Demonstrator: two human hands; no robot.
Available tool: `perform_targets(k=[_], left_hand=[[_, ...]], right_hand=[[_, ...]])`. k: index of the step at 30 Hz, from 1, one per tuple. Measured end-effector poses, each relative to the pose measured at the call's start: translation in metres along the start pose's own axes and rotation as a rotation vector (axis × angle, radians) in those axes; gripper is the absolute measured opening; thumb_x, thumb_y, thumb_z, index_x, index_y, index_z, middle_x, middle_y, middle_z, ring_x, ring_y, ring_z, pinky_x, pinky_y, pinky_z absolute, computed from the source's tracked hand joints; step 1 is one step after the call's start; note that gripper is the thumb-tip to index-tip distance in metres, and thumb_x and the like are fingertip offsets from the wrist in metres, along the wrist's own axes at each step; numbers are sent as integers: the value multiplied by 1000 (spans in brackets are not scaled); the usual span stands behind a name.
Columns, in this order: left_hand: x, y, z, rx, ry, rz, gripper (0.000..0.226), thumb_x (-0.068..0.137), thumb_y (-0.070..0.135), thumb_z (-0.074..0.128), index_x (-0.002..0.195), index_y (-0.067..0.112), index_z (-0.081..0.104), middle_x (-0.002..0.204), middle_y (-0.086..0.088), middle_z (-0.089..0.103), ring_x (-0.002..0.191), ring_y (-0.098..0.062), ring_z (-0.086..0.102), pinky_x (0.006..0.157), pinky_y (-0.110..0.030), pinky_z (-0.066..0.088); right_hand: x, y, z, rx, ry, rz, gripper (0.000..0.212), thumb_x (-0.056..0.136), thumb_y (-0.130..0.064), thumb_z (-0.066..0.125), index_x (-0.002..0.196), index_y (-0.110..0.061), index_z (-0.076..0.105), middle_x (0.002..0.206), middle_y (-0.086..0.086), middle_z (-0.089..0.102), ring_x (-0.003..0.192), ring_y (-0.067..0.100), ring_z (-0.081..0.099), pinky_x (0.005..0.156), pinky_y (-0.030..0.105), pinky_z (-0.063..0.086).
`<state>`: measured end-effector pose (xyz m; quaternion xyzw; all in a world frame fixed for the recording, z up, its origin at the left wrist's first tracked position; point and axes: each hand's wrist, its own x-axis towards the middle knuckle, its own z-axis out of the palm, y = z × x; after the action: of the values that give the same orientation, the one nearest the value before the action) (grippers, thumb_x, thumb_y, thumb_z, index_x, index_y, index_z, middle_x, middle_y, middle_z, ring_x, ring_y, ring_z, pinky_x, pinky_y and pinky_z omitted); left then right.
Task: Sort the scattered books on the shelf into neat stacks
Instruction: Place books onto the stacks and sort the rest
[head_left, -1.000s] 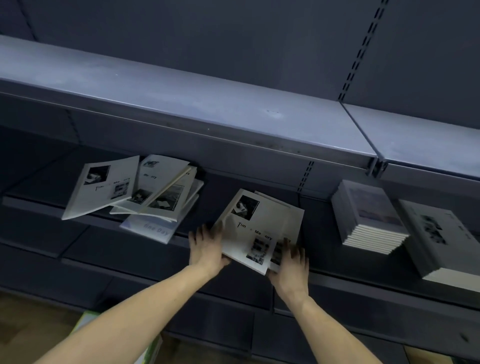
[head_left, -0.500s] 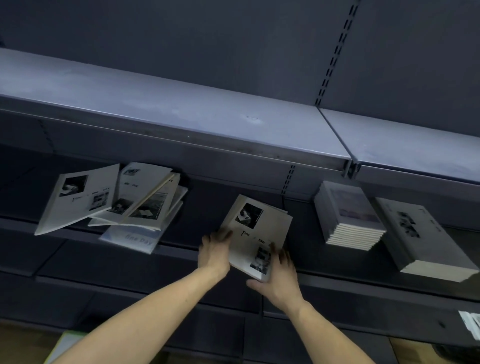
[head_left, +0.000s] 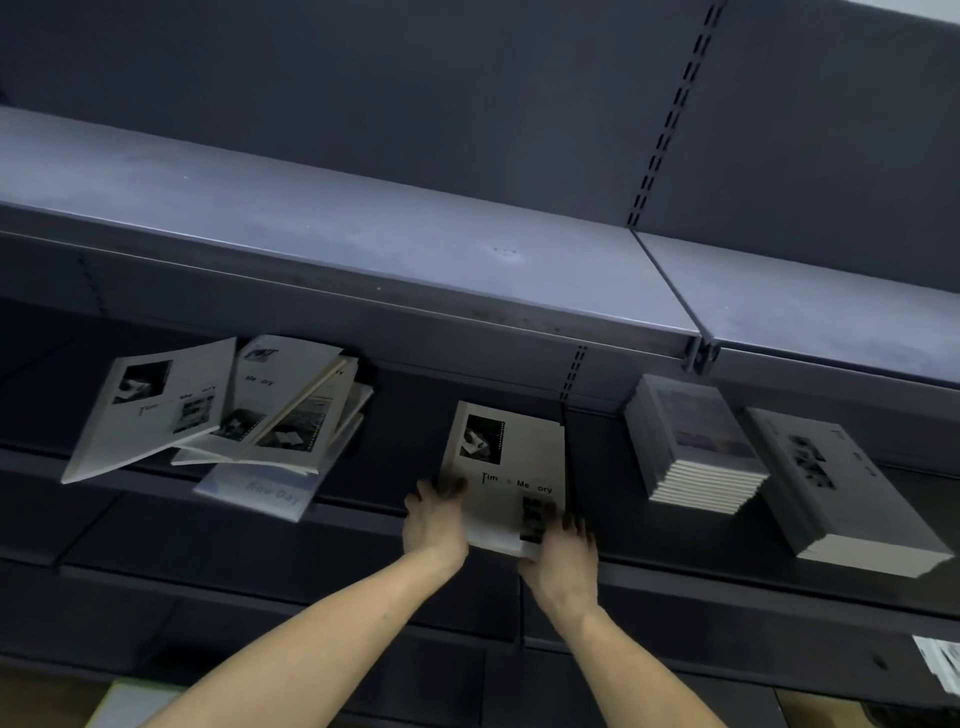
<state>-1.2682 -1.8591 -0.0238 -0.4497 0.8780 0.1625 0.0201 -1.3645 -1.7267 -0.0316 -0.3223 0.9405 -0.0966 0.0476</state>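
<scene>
Squared up now, the white stack between the hands sits straight on the shelf, where a second ago its books were fanned and turned at an angle. Both hands have closed in on its near end. The left hand lies against the stack's left edge, fingers bent lightly onto the cover by the near-left corner; whether the thumb hooks under I cannot tell. The right hand holds the near-right corner, fingers curled over the cover's lower photo strip, palm against the front edge.

Off to the left of the left hand, well apart, a loose heap of matching white books lies splayed in several directions, one leaning across another, with a pale blue book sticking out from under them over the shelf's front lip.

Right of the right hand stand two tidy stacks: a grey stack with its page edges lined up, and just beyond it, a larger grey stack, close beside the first.

Above everything runs the upper shelf, dusty blue-grey.
</scene>
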Motion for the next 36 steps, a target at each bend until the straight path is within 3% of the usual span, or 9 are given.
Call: perform_targets(k=[3,5,10,13,16,20,24,31,36], left_hand=[[1,4,-6,8,-68,-8,71,82,10,68,146,25,39,150,-15,22,132,-32,30,94,-31,47],[1,9,-10,36,-102,-12,73,82,11,66,148,18,35,150,-17,23,132,-33,30,97,-33,45],[-1,13,-10,16,-142,-53,89,80,19,75,152,13,23,151,-21,19,127,-29,42,95,-33,48],[-3,7,-12,52,-130,-1,86,83,23,74,152,14,23,155,-24,14,128,-28,46,92,-31,49],[-7,-1,-16,67,-94,68,79,80,30,76,145,22,33,148,-23,26,112,-23,57,77,-28,51],[-16,-13,-12,53,-7,160,70,79,29,75,138,30,37,133,-18,40,82,-18,59,56,-26,45],[-26,-18,-18,3,39,169,57,79,38,73,129,29,46,117,-10,43,71,-17,52,54,-26,43],[-48,-7,-32,-62,217,199,106,76,41,78,152,40,4,115,-11,41,82,-21,59,64,-30,52],[-69,42,-49,-79,297,248,104,73,42,79,150,41,9,110,-9,36,73,-20,49,64,-32,48]], right_hand=[[2,5,-7,57,28,7,74,73,-33,71,141,-22,44,136,1,55,132,25,45,113,39,34],[1,5,-13,99,16,29,77,70,-33,70,141,-23,43,133,1,58,127,24,48,111,40,35],[-12,-11,-23,307,-16,63,84,78,-16,70,150,-18,28,140,13,39,120,27,50,98,29,48],[-17,-20,-22,290,-11,83,85,78,-10,71,150,-17,27,143,17,32,124,29,44,105,30,44],[-24,-30,-20,228,-16,154,83,74,-16,75,145,-16,33,145,18,26,127,31,40,106,33,43],[-31,-42,-24,206,-44,266,80,72,-21,78,141,-18,38,135,13,37,123,31,41,101,33,43],[-37,-44,-26,273,-3,307,81,70,-18,80,140,-21,40,130,11,36,120,29,42,95,34,47],[-57,-31,-43,408,199,172,82,65,-21,78,134,-29,34,103,2,37,85,22,51,69,31,52],[-67,11,-80,471,283,146,105,63,-25,78,144,-44,14,105,1,35,79,21,55,71,35,55]])
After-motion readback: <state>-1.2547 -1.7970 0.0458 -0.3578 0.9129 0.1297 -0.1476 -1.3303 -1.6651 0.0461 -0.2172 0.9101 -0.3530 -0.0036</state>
